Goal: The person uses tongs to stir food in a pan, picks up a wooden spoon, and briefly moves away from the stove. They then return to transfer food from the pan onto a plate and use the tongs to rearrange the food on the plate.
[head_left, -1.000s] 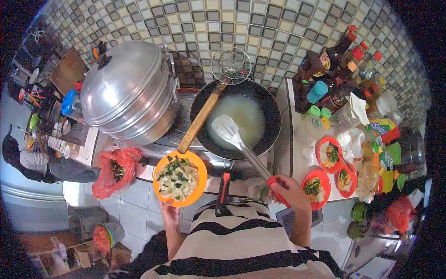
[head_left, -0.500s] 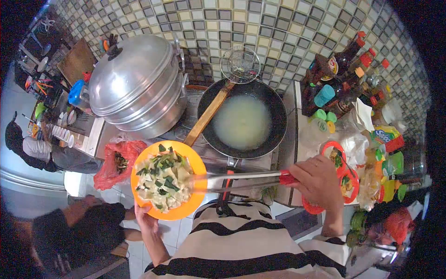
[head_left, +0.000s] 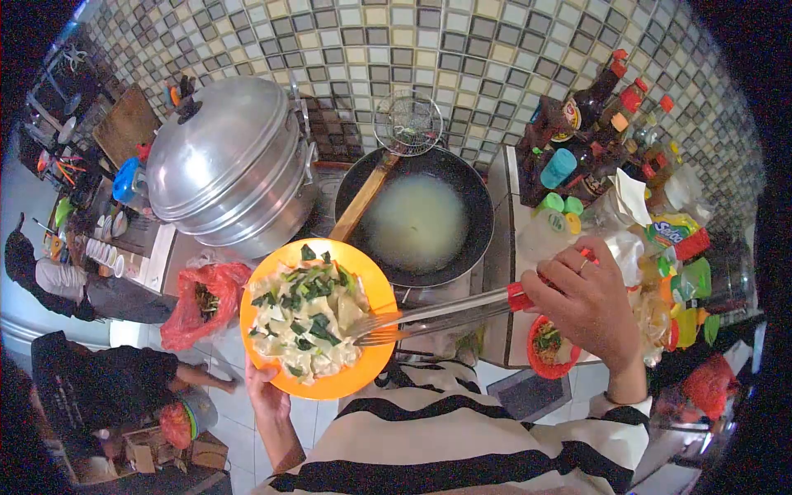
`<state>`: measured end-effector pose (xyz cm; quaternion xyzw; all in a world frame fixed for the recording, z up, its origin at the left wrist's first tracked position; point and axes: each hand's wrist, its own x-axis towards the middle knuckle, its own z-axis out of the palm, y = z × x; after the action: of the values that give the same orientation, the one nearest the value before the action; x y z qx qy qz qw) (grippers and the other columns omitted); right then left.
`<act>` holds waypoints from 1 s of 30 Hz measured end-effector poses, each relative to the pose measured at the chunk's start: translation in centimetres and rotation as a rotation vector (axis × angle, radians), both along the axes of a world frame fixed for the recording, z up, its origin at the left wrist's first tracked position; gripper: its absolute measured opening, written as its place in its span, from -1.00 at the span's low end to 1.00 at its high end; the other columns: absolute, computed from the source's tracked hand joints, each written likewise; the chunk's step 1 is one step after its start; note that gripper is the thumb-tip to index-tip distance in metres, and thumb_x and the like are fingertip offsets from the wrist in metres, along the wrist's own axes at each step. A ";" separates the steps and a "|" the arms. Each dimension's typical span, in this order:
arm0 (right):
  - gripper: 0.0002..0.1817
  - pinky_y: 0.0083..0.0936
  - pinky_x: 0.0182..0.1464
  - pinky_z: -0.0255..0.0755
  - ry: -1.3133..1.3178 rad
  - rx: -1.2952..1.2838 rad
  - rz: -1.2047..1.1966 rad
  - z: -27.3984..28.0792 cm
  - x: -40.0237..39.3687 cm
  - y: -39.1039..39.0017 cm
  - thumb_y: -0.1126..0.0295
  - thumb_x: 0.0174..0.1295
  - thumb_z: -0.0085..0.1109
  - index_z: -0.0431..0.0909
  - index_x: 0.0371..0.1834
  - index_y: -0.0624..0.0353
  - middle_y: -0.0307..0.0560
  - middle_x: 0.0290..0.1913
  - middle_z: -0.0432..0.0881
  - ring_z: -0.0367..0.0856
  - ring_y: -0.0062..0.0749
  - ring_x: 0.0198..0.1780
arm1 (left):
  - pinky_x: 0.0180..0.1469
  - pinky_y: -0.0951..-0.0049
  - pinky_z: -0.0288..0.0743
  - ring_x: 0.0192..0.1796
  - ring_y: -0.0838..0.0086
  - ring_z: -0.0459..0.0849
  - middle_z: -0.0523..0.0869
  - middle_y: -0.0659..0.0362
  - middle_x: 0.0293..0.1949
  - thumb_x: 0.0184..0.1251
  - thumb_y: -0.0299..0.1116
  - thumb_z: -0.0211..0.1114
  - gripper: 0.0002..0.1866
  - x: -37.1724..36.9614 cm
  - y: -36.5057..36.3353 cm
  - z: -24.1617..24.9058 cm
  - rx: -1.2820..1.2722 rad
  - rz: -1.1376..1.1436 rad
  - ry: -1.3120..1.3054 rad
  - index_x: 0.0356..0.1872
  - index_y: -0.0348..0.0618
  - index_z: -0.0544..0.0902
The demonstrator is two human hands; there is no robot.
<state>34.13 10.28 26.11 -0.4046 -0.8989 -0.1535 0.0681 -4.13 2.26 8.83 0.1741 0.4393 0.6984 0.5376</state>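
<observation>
Holding a round orange plate (head_left: 381,287), heaped with pale dumpling-like pieces (head_left: 334,355) and dark green leaves (head_left: 324,331), by its lower-left rim in the left hand (head_left: 268,392), with the thumb over the edge. Clasping long red-handled metal tongs (head_left: 462,303) firmly in the right hand (head_left: 587,299), with slightly parted tips at the dumpling-like pieces, near the round black wok (head_left: 478,219).

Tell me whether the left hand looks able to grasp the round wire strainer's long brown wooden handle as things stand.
Probably not: the left hand is taken up holding the round orange plate of food, which also lies between it and the long brown wooden handle.
</observation>
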 end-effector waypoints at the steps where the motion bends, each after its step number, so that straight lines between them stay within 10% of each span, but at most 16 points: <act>1: -0.72 -0.36 -0.13 0.29 0.000 -0.003 -0.001 0.1 -0.1 -0.1 0.35 -0.14 0.10 0.45 -0.26 0.00 -0.32 -0.44 0.43 0.44 -0.47 -0.34 | 0.09 0.37 0.42 0.03 0.28 0.51 0.45 0.03 0.03 -0.21 -0.54 0.13 -0.29 0.0 -0.1 0.0 -0.013 0.001 -0.012 0.16 -0.31 0.22; 30: -0.77 -0.39 -0.22 0.31 0.045 -0.126 -0.103 -1.9 3.9 -2.6 0.31 -0.19 0.15 0.48 -0.38 0.02 -0.26 -0.48 0.49 0.50 -0.40 -0.35 | 0.09 0.37 0.42 0.03 0.30 0.51 0.48 0.03 0.00 -0.24 -0.58 0.08 -0.31 1.9 -0.3 0.1 0.012 -0.047 -0.073 0.14 -0.31 0.26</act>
<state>38.00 7.70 24.25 -0.4574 -0.8829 -0.0909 0.0549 -2.23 1.93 8.90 0.1620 0.4109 0.6940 0.5685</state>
